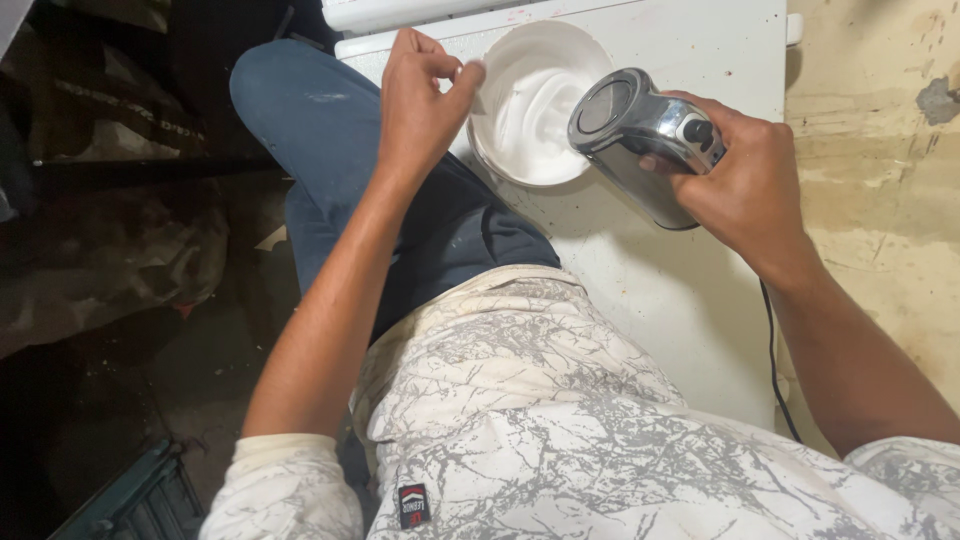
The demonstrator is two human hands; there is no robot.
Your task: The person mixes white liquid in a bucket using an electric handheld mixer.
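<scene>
Well along: foam in bowl (500, 60) looks stiff. Left hand (420, 100) pinching rim; right hand (750, 185) gripping mixer (640, 135); whipping unfinished.

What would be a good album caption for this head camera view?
Right hand holds a silver hand mixer in white cream; left hand steadies the bowl.

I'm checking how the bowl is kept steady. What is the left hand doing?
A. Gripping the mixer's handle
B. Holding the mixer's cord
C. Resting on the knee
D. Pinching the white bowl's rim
D: the left hand pinches the rim of the white bowl, while the right hand holds the hand mixer.
</scene>
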